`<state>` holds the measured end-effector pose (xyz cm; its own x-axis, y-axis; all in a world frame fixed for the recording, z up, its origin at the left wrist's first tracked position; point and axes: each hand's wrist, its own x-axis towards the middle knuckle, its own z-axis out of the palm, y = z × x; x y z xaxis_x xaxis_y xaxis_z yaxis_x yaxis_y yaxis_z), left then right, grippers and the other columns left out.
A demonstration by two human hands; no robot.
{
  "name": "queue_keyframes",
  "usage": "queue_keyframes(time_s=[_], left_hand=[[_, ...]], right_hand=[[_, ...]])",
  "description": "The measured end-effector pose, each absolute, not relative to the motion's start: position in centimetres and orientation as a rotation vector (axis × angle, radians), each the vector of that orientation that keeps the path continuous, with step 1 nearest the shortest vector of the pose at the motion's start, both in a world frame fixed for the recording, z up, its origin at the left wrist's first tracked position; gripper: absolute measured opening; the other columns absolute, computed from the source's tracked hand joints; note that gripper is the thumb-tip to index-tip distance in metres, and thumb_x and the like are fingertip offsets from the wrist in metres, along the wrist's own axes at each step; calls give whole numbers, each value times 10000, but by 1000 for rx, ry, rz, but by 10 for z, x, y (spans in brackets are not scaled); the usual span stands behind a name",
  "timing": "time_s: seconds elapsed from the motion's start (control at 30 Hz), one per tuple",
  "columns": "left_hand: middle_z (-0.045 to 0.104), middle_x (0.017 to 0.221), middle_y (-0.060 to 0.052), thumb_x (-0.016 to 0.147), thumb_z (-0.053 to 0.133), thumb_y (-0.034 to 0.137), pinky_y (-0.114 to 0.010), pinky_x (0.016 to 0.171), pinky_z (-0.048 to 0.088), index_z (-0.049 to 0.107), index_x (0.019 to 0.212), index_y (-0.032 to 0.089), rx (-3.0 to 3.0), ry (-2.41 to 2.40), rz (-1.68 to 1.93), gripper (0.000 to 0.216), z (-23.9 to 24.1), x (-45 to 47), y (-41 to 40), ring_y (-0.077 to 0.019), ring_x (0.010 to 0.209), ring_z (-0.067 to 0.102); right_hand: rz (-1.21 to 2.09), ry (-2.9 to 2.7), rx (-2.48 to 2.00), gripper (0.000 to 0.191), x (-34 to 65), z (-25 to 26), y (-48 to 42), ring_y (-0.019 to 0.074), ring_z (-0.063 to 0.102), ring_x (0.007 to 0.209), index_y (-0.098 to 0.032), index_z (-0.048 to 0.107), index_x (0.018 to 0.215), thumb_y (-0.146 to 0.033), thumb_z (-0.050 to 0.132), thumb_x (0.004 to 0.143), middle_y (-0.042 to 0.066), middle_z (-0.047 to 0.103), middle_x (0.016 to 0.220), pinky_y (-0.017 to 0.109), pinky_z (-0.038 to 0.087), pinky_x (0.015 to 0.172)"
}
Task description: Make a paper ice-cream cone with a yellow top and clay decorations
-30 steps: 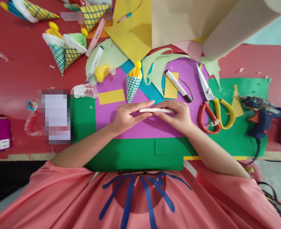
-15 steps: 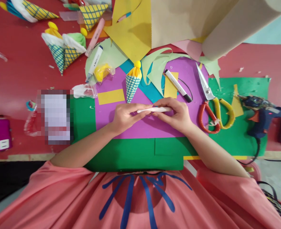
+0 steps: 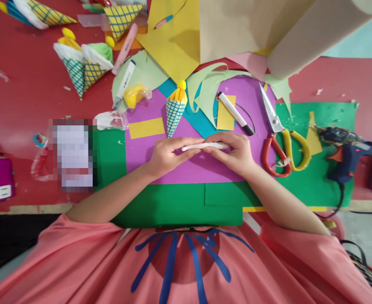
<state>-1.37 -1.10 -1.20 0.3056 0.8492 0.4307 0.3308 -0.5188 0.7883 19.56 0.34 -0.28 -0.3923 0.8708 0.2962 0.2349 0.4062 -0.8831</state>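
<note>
My left hand (image 3: 167, 155) and my right hand (image 3: 233, 153) meet over a purple foam sheet (image 3: 192, 166). Between their fingertips they pinch a thin white folded strip (image 3: 205, 146), held level, one hand at each end. Both hands are closed on it. Just beyond the hands stands a small paper cone (image 3: 175, 110) with a blue grid pattern, yellow filling and a yellow ball on top. A yellow paper rectangle (image 3: 146, 128) lies to the left of the cone.
Red and yellow scissors (image 3: 279, 135) lie right of my hands, and a blue glue gun (image 3: 344, 152) further right on green foam (image 3: 315, 185). A black-tipped marker (image 3: 235, 113) rests on a yellow scrap. More cones (image 3: 84, 67), markers and paper offcuts crowd the red table (image 3: 24, 97).
Both hands have shifted only slightly, working the white strip between the fingertips. Nothing else has moved.
</note>
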Motion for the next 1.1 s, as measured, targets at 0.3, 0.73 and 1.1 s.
queue_keyframes(time_s=[0.3, 0.73, 1.1], left_hand=[[803, 894, -19, 863, 722, 331, -120, 607, 556, 790, 971, 216, 1966, 1086, 1216, 172, -12, -13, -10, -95, 679, 753], [804, 935, -3, 845, 745, 282, -119, 670, 584, 770, 1070, 238, 1909, 1080, 1251, 230, -11, -14, -11, -93, 721, 763], [802, 973, -5, 824, 764, 325, -147, 685, 601, 746, 1141, 262, 1822, 1085, 1207, 323, -11, -15, -12, -112, 739, 768]], right_hand=[[1026, -1877, -974, 188, 197, -4, 3, 124, 717, 721, -191, 716, 988, -333, 709, 864, 25, 784, 868, 227, 556, 650], [977, -1796, -1020, 154, 197, -2, 5, 115, 692, 652, -169, 718, 859, -321, 696, 870, 29, 776, 784, 220, 538, 613], [1046, -1844, -980, 169, 198, -1, 4, 121, 715, 685, -182, 742, 943, -330, 692, 878, 36, 791, 837, 219, 548, 620]])
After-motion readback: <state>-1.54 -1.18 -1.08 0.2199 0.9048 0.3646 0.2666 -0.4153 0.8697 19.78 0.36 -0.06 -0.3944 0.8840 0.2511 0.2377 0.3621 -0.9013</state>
